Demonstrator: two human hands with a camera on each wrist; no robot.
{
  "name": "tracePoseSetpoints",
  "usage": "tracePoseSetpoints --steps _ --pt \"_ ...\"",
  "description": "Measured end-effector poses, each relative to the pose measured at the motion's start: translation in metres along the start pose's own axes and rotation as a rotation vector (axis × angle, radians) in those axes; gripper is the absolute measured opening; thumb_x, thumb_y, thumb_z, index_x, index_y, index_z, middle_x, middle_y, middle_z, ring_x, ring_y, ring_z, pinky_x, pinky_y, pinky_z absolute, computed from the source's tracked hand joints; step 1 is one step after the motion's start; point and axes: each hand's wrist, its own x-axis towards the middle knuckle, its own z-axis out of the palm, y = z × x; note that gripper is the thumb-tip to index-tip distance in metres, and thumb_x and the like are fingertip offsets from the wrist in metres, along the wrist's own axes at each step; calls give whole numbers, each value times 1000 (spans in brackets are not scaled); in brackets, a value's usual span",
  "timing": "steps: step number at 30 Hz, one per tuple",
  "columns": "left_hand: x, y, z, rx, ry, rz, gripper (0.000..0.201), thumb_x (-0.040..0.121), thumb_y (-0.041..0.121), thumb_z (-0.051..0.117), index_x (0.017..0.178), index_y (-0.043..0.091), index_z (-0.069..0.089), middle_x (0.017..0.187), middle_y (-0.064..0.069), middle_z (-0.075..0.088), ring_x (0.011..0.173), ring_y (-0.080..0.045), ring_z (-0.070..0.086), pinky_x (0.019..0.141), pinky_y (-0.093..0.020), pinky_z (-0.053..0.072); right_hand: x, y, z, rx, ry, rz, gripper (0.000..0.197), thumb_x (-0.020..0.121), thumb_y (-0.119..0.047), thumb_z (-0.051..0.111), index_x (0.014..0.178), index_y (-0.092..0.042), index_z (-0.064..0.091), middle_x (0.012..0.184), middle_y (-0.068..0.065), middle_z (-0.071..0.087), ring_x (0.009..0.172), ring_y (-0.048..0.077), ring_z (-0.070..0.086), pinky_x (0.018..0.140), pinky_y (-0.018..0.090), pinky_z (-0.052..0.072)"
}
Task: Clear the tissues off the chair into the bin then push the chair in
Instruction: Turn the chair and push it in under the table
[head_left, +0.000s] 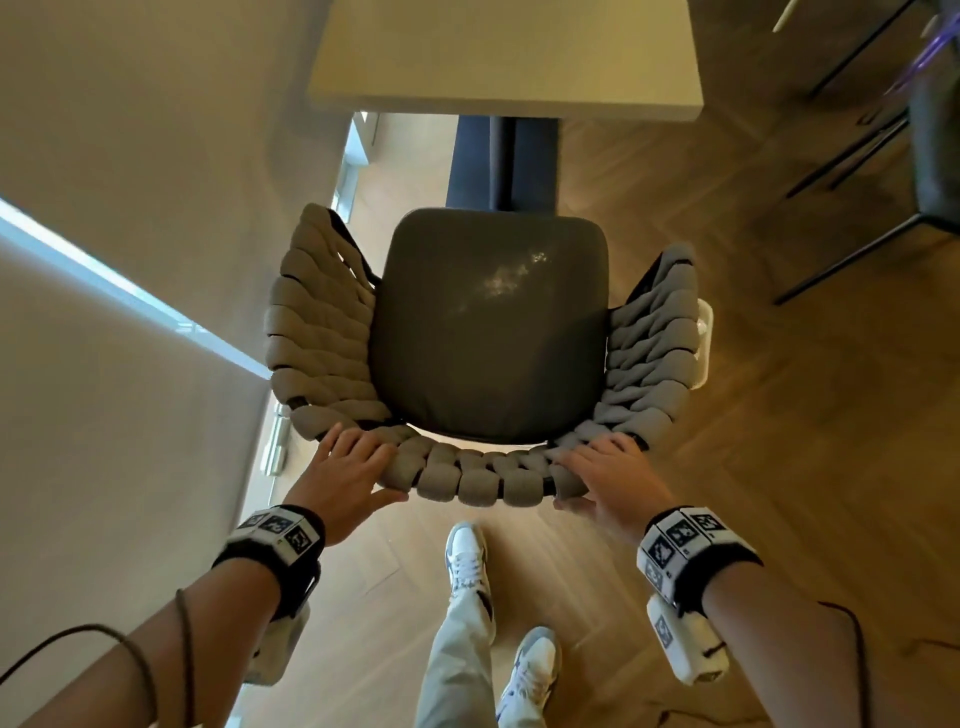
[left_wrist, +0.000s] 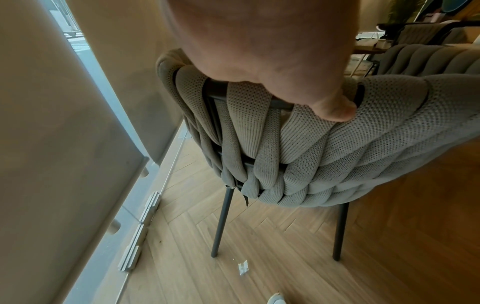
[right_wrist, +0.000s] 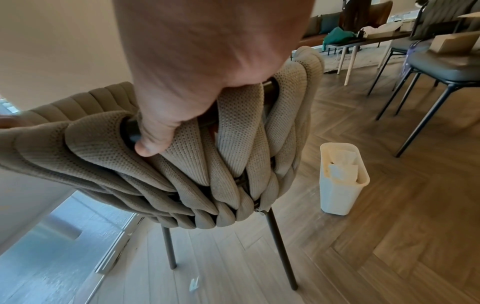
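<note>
The chair (head_left: 488, 332) has a dark seat cushion and a woven grey-beige backrest (head_left: 467, 480), and it faces the table (head_left: 509, 78). No tissue shows on the seat. My left hand (head_left: 374, 467) grips the backrest's top at its left end, fingers over the rim and thumb (left_wrist: 335, 111) on the rear. At the right end my right hand (head_left: 576, 475) grips it the same way, thumb (right_wrist: 150, 144) behind. The white bin (right_wrist: 342, 179) stands on the floor right of the chair with tissues (right_wrist: 342, 164) inside; in the head view only the bin's edge (head_left: 704, 338) shows.
A wall and window blind (head_left: 130, 260) run close along the chair's left side. Another chair (head_left: 935, 130) with thin dark legs stands at the right. A small white scrap (left_wrist: 243, 268) lies on the wooden floor under the chair. My feet (head_left: 467, 561) are just behind the backrest.
</note>
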Motion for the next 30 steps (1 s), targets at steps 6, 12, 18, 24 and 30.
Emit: tracePoseSetpoints --steps 6,12,18,24,30 --pt "50 -17 -22 -9 73 -12 56 79 65 53 120 28 53 123 0 59 112 -27 54 107 -49 35 56 21 -39 -6 -14 30 58 84 -54 57 135 -30 46 131 -7 58 127 18 44 113 37 13" --pt "95 -26 -38 21 106 -4 56 77 64 55 117 25 56 118 -2 63 104 -29 58 99 -47 45 90 45 -63 2 -36 58 55 85 -55 54 134 -32 46 132 -9 56 128 17 42 115 37 12" --pt "124 -23 -51 -14 86 -12 58 82 64 49 125 25 51 128 -1 55 116 -27 50 106 -44 36 111 64 -82 14 -55 102 53 84 -53 57 133 -34 46 132 -10 55 130 16 41 117 38 10" --pt "129 -27 -51 -11 61 -16 58 80 64 51 124 26 51 126 -1 58 114 -28 51 105 -46 38 114 66 -81 2 -46 97 53 84 -54 57 132 -35 47 129 -11 56 128 16 42 117 37 11" --pt "128 -27 -54 -19 50 -21 59 81 63 51 125 24 50 127 -2 57 115 -28 50 105 -46 37 116 68 -77 -8 -36 93 52 83 -55 58 130 -35 48 129 -11 58 127 16 44 117 39 12"
